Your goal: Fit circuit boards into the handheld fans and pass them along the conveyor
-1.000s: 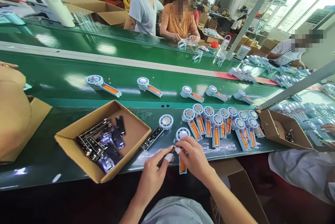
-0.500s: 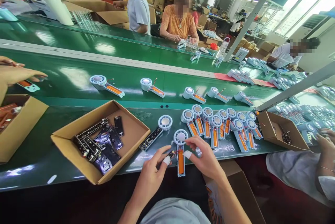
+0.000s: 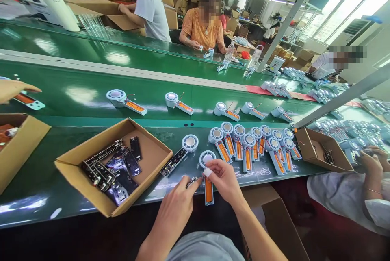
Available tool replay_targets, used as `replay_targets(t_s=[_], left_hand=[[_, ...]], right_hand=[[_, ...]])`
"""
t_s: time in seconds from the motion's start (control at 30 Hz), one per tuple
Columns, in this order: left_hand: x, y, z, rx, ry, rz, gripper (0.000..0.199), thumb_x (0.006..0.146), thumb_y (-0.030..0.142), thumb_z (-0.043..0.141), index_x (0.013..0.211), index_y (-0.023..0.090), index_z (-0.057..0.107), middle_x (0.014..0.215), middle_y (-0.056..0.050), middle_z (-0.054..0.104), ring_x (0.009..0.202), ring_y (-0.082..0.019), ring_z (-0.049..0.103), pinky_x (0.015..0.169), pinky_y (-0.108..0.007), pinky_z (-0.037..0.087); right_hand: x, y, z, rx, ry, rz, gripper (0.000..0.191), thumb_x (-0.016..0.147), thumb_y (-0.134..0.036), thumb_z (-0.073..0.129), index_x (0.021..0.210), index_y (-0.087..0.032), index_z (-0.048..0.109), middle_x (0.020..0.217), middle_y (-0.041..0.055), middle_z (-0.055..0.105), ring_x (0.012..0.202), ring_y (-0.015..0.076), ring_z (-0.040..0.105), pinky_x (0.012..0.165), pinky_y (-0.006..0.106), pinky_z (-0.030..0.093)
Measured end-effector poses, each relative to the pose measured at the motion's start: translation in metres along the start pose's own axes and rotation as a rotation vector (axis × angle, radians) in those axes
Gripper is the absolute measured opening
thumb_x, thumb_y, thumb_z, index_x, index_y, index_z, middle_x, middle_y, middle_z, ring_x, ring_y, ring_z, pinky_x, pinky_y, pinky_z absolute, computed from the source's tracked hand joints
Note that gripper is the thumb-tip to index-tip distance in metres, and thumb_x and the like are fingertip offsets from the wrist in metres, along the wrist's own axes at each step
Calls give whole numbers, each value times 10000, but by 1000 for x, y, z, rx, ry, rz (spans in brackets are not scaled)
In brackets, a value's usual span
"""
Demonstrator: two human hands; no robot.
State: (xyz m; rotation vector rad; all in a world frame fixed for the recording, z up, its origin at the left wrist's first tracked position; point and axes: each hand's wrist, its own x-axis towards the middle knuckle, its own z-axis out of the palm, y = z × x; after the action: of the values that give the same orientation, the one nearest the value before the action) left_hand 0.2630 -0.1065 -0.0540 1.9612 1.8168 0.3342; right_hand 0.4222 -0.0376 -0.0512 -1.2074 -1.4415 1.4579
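My left hand (image 3: 179,198) is closed around a small dark circuit board (image 3: 191,182), most of it hidden by the fingers. My right hand (image 3: 222,177) pinches over the upper handle of a light-blue handheld fan (image 3: 209,192); what sits between its fingertips is hidden. That fan lies at the table's front edge, its round head (image 3: 207,158) pointing away from me and an orange battery in its open handle. White covers wrap the thumb of my right hand. Left of it lies another fan (image 3: 190,143) with a black circuit board (image 3: 173,162) along its handle.
An open cardboard box (image 3: 112,208) of circuit boards stands at left. To the right are several fans (image 3: 248,143) in a cluster and a smaller box (image 3: 323,147). More fans (image 3: 179,102) lie on the green belt (image 3: 82,94). A co-worker's hands (image 3: 373,161) are at far right.
My right hand has moved left and closed into a pinch over the fan's handle. My left hand still holds the circuit board, its fingers now more closed. Across the belt, a co-worker's hands have shifted.
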Motion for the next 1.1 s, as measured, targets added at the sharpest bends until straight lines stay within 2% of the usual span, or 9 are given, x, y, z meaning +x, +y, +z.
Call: replay_targets(t_s=[0.1, 0.23, 0.33, 0.4, 0.57, 0.73, 0.9, 1.0, 1.1], left_hand=[[-1, -4, -1, -65, 24, 23, 615, 879, 3, 304, 1293, 268, 673, 1058, -107, 719, 900, -268, 757, 707, -344, 579], [0, -8, 5, -316, 182, 0, 537, 914, 109, 330, 1372, 237, 579, 1149, -101, 759, 1057, -260, 739, 824, -358, 582], [2, -8, 10, -459, 231, -124, 490, 908, 193, 370, 1374, 197, 523, 1078, -106, 793, 973, -266, 768, 817, -385, 591], [2, -5, 10, -539, 232, -171, 422, 901, 243, 389, 1288, 192, 549, 1052, -108, 802, 902, -271, 782, 774, -388, 600], [0, 1, 5, -684, 238, -158, 260, 905, 321, 433, 1047, 230, 630, 989, -76, 811, 769, -231, 787, 652, -308, 608], [-4, 5, 13, -576, 371, -53, 266, 933, 270, 443, 1028, 210, 685, 935, -67, 813, 726, -210, 787, 632, -282, 625], [-8, 6, 30, -241, 643, 137, 330, 960, 192, 422, 1124, 164, 706, 1074, -121, 797, 947, -253, 781, 770, -326, 638], [-7, 5, 30, -260, 637, 110, 320, 961, 195, 436, 1102, 147, 720, 1033, -127, 804, 903, -251, 788, 758, -320, 639], [-4, 1, 22, -421, 507, 22, 292, 947, 217, 469, 1051, 153, 735, 975, -115, 813, 827, -239, 791, 726, -311, 639]], right_hand=[[-2, -2, 3, -10, -23, -12, 143, 803, -319, 699, 840, -190, 749, 816, 37, 743, 751, 182, 685, 711, 282, 545], [-6, 0, 2, -65, -36, -34, 183, 821, -338, 676, 865, -195, 781, 881, 53, 763, 827, 210, 704, 766, 309, 547], [-6, 3, 2, -83, -21, 11, 218, 814, -342, 677, 929, -186, 776, 843, 52, 763, 777, 207, 701, 740, 312, 546], [-7, 1, 2, -116, -30, 10, 187, 822, -318, 659, 896, -182, 763, 816, 48, 754, 744, 195, 687, 714, 299, 537], [-10, -10, 1, -446, -25, -219, 153, 827, -132, 571, 837, -190, 712, 784, 22, 686, 681, 149, 609, 650, 251, 480], [-13, -12, 4, -815, -54, -466, 238, 797, -6, 557, 904, -185, 671, 902, 57, 683, 827, 195, 630, 722, 274, 490], [-16, -11, 11, -1010, -87, -507, 178, 866, -34, 559, 903, -184, 648, 887, 68, 670, 815, 217, 609, 711, 297, 490], [-14, -11, 9, -894, -129, -491, 190, 882, -35, 555, 933, -190, 653, 920, 61, 675, 843, 204, 618, 748, 288, 496], [-10, -11, 4, -739, -144, -447, 218, 874, -22, 546, 930, -197, 664, 928, 50, 673, 848, 184, 628, 772, 272, 495]])
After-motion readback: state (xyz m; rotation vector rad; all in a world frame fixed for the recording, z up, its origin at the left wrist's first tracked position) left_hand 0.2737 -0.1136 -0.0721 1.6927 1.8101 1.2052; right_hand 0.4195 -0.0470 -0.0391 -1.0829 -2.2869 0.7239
